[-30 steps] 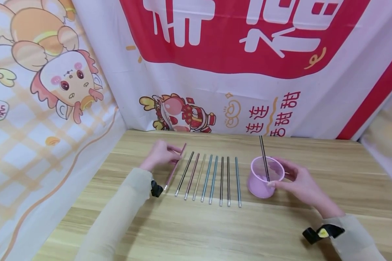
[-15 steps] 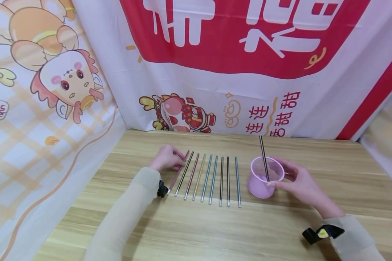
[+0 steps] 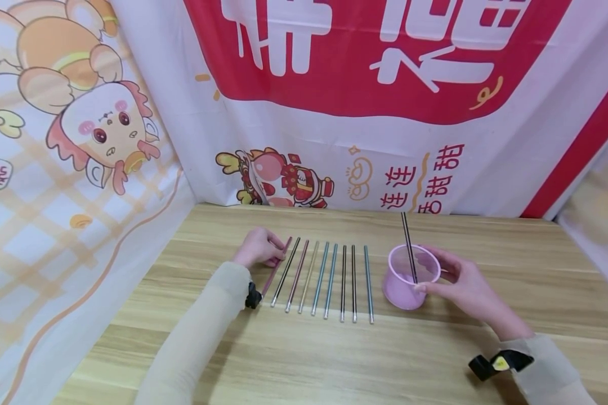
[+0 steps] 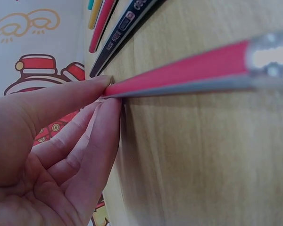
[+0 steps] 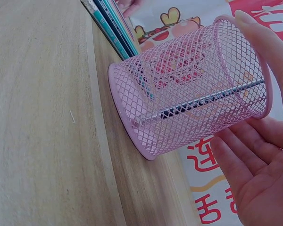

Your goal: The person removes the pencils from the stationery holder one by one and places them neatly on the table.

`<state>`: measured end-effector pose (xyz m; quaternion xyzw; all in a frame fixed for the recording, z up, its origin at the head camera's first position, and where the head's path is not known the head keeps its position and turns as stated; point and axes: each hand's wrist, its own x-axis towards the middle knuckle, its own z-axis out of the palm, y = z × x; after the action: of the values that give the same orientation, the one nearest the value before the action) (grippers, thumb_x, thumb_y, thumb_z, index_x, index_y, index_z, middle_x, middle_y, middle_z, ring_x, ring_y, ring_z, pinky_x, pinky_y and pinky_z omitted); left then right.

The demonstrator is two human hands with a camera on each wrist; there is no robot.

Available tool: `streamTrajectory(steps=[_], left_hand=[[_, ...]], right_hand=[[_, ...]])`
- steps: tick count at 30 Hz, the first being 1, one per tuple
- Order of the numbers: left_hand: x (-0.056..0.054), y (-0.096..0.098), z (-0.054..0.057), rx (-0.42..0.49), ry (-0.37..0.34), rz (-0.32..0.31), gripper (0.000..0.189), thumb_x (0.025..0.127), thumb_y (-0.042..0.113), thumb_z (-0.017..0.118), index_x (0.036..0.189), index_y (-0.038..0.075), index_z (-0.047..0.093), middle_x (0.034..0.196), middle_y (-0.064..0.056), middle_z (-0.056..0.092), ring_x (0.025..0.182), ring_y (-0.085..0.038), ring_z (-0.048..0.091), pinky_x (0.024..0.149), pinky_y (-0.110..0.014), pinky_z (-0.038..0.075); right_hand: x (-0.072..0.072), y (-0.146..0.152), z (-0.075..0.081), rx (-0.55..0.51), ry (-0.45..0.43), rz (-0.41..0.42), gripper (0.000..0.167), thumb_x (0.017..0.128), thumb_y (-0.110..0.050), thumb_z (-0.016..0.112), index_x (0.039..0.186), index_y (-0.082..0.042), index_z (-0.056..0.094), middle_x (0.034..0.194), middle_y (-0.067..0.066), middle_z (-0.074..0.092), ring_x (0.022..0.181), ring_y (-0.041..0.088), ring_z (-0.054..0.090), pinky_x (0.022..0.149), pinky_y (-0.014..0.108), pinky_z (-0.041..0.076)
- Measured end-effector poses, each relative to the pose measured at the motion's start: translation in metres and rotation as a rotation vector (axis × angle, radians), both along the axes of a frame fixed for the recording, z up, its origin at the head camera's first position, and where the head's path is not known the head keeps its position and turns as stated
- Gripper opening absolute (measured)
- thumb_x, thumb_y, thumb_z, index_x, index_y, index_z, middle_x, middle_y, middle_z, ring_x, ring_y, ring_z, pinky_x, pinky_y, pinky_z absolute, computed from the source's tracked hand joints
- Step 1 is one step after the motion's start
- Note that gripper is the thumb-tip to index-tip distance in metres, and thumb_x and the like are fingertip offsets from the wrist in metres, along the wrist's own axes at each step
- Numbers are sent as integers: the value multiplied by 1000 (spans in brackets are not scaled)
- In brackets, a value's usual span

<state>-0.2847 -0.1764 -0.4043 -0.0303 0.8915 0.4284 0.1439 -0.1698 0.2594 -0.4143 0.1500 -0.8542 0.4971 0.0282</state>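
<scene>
In the head view my left hand [image 3: 260, 247] is at the left end of a row of pencils. It pinches a red pencil [image 4: 179, 70] between thumb and fingers near the far tip. That pencil lies slantwise beside a black pencil [image 3: 286, 271], its metal-capped end towards me. Over on the right, my right hand [image 3: 458, 278] grips a pink mesh pen holder [image 3: 400, 293], thumb at the rim and fingers round the far side. One dark striped pencil [image 3: 408, 242] leans inside the holder, its upper end well above the rim.
Right of the black pencil lie another red pencil [image 3: 297, 275], a yellow pencil [image 3: 309, 277] and several blue and black ones, roughly parallel with gaps between. The wooden table [image 3: 304, 365] ends at a printed cloth [image 3: 349, 107] behind; another printed cloth [image 3: 81, 225] hangs on the left.
My left hand has moved right and slightly towards me with the red pencil, bringing it closer to the black pencil in the row. The right hand and pen holder stay in place.
</scene>
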Motion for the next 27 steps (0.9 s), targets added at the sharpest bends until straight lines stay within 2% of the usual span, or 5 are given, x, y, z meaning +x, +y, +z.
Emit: streamTrajectory(steps=[8,15,17,22,27], left_hand=[[0,-1,-3,-4,15,2,25,82,0,83,105,-2,74,95,-14,70,72,-21,71,62,-28,62],[1,-2,-1,26,23,10,31,82,3,84,110,-3,71,92,-14,71,73,-23,71,65,-31,63],[1,-3,2,42,30,15,34,84,6,83,114,-2,70,92,-14,71,74,-24,70,65,-32,63],[2,1,17,109,116,20,37,89,15,81,121,0,68,99,-13,72,86,-31,72,74,-35,63],[7,23,35,161,257,-24,35,90,23,81,120,6,72,104,-8,73,96,-31,71,84,-40,61]], right_hand=[[-1,0,-3,2,-12,-2,81,84,-22,87,151,-3,46,144,21,53,128,34,54,96,11,45],[-2,2,-4,5,1,-6,80,84,-21,87,150,-2,47,144,20,54,124,14,56,96,11,46],[-2,1,-4,-6,7,-2,79,84,-19,88,150,-2,47,144,21,54,123,13,56,96,11,46],[-2,0,-1,-16,9,2,79,83,-17,87,150,-2,47,143,22,54,125,25,56,96,11,45],[-3,1,-2,0,8,-1,80,83,-19,88,150,-2,47,143,22,54,126,26,56,96,11,45]])
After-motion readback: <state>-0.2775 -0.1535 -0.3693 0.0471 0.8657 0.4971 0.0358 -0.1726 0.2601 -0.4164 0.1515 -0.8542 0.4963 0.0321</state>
